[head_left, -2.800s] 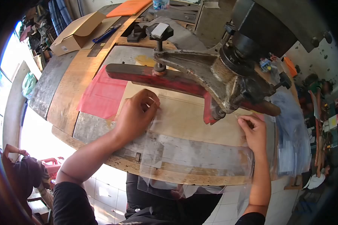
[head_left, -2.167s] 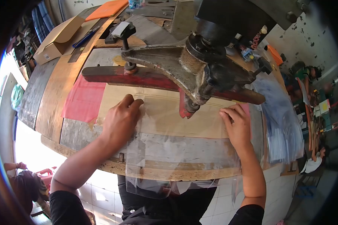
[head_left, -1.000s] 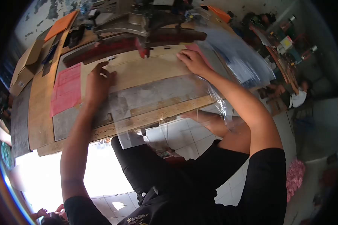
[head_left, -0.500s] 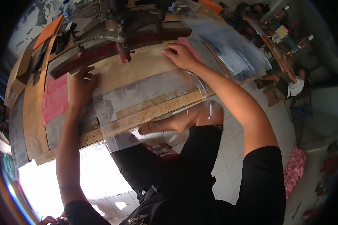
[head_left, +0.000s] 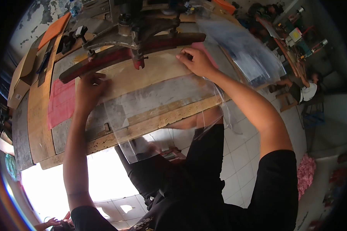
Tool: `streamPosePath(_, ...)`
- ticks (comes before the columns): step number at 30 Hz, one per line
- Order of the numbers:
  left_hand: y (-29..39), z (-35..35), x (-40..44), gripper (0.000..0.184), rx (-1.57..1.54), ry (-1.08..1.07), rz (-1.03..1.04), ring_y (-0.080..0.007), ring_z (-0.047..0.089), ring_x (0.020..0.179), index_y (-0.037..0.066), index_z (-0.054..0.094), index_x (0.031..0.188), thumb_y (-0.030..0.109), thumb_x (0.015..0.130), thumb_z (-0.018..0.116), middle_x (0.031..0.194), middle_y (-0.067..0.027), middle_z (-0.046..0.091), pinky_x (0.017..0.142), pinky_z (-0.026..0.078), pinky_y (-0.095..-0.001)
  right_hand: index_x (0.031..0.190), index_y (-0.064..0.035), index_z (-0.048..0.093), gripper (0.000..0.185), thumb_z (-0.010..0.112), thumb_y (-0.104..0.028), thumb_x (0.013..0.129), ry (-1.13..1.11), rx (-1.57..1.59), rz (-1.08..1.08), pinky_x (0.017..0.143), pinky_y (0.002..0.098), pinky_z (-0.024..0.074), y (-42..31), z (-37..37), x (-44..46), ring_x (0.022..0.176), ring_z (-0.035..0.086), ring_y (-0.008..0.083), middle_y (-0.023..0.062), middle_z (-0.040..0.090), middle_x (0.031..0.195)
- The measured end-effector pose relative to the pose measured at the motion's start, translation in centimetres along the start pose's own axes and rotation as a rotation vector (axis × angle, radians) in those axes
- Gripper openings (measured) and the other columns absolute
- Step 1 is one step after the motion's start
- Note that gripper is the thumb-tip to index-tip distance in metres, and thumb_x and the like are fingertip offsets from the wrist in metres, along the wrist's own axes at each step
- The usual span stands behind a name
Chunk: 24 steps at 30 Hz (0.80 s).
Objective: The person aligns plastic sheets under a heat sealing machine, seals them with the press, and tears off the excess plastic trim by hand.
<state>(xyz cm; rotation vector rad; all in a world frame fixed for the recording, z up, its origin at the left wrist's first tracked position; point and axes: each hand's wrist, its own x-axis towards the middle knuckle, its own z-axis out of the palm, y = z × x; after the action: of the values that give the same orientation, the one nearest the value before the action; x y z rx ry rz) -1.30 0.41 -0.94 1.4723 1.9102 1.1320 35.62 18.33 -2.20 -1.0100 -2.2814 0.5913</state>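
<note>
Red sheet (head_left: 61, 104): lay at nine o'clock.
Left hand (head_left: 90, 91): curled at ten o'clock; blur hid its grip.
Press bar (head_left: 112, 57): hung at eleven.
Clear sheet (head_left: 121, 123): spanned centre, overhanging the table (head_left: 38, 129).
Right hand (head_left: 197, 62): pinched the clear sheet towards one o'clock, presumably for tautness.

Harsh daylight burns out the lower left below the workbench (head_left: 40, 129), clear plastic film (head_left: 132, 151) catches pale glints, and fisheye curvature bends everything toward dark edges.
</note>
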Motion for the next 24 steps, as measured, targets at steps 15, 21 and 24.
streamPosePath(15,0.9,-0.8,-0.4,0.039,-0.137,-0.08,-0.027,-0.0123,0.068,0.064,-0.006,0.068,0.11,0.019,0.084,0.084,0.081,-0.0079,0.071,0.055,0.051,-0.0275,0.104,-0.0025,0.07,0.034,0.07,-0.036,0.099,0.085,-0.078,-0.096,0.068,0.0385,0.0514,-0.2,0.0,0.2,0.073,0.068,0.0273,0.016,0.071,0.088)
streamPosePath(21,0.6,-0.8,-0.1,0.039,-0.125,-0.109,-0.032,-0.0105,0.067,0.064,-0.005,0.067,0.112,0.017,0.084,0.083,0.08,-0.0062,0.07,0.054,0.05,-0.0257,0.105,-0.002,0.069,0.034,0.071,-0.035,0.099,0.067,-0.085,-0.074,0.068,0.0378,0.0519,-0.5,-0.2,0.1,0.074,0.068,0.0261,0.0153,0.071,0.087)
streamPosePath(24,0.5,-0.7,-0.1,0.039,-0.139,-0.117,-0.019,-0.0096,0.066,0.065,-0.005,0.066,0.112,0.017,0.084,0.083,0.08,-0.0053,0.069,0.053,0.049,-0.0254,0.104,-0.002,0.069,0.034,0.071,-0.035,0.099,0.074,-0.079,-0.071,0.069,0.0376,0.0519,-0.6,-0.2,0.1,0.075,0.068,0.0253,0.015,0.071,0.087)
